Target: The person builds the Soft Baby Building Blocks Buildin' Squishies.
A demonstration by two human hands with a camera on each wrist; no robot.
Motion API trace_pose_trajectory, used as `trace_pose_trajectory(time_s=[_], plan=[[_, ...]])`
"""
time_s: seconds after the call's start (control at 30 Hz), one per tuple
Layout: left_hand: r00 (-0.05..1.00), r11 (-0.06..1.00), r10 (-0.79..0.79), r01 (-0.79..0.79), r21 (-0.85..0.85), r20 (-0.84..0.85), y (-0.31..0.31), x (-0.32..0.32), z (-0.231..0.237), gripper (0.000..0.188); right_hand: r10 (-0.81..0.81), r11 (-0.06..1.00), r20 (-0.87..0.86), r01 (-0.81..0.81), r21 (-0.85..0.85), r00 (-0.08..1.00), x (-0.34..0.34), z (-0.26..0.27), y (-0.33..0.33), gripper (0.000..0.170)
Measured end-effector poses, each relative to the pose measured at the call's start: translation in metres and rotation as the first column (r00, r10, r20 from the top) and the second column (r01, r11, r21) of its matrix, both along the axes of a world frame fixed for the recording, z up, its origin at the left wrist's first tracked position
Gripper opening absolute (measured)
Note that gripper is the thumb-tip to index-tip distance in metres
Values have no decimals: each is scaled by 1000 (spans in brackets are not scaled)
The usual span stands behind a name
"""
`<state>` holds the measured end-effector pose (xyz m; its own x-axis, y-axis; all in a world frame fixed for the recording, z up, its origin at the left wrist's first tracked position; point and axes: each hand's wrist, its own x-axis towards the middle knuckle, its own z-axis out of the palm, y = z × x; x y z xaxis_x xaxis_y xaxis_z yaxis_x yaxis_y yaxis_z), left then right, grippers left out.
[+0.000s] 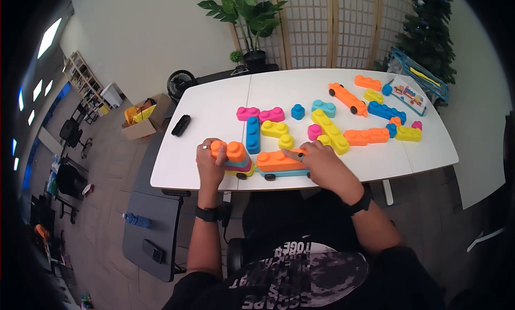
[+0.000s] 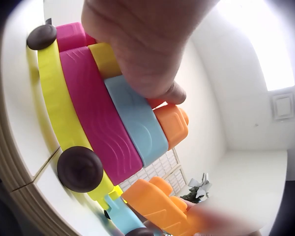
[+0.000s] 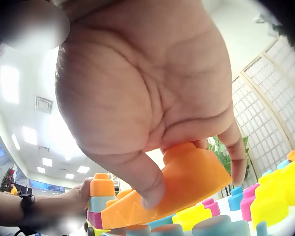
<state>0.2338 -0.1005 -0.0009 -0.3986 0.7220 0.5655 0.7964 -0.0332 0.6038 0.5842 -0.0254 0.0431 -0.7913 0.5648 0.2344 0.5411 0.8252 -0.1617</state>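
My left hand (image 1: 211, 168) grips a stack of toy building blocks near the table's front edge. In the left wrist view the stack has a yellow wheeled base (image 2: 56, 98), a magenta block (image 2: 101, 118), a light blue block (image 2: 136, 118) and an orange block (image 2: 173, 128) on top. Just right of it, my right hand (image 1: 332, 173) holds a long orange block (image 1: 272, 161) between thumb and fingers. That block sits tilted over a light blue wheeled base (image 1: 284, 174), whose studs show beneath it in the right wrist view. The two bases meet end to end.
On the white table (image 1: 209, 103) beyond my hands lie a blue block (image 1: 253, 135), a yellow block (image 1: 330, 130), magenta blocks (image 1: 272, 115) and an orange car-shaped piece (image 1: 347, 99). A black case (image 1: 181, 125) lies left, a clear bag (image 1: 421, 76) at the back right.
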Motion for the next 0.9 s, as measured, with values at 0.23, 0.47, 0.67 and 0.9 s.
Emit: trace_pose_trajectory(time_s=[0.23, 0.47, 0.67, 0.9], plan=[[999, 1000, 18, -17, 21, -31, -1, 6, 4, 41, -105, 988, -132, 118, 95, 986, 0, -31, -19, 88], [997, 998, 17, -12, 66, -70, -1, 8, 4, 38, -198, 949, -129, 223, 223, 972, -2, -46, -34, 85], [982, 999, 19, -11, 40, -188, -4, 3, -1, 46, -329, 915, -107, 345, 211, 938, -7, -55, -46, 89], [891, 996, 35, -67, -56, -453, -14, -2, -25, 56, -331, 913, -139, 354, 204, 933, -4, -59, -35, 93]])
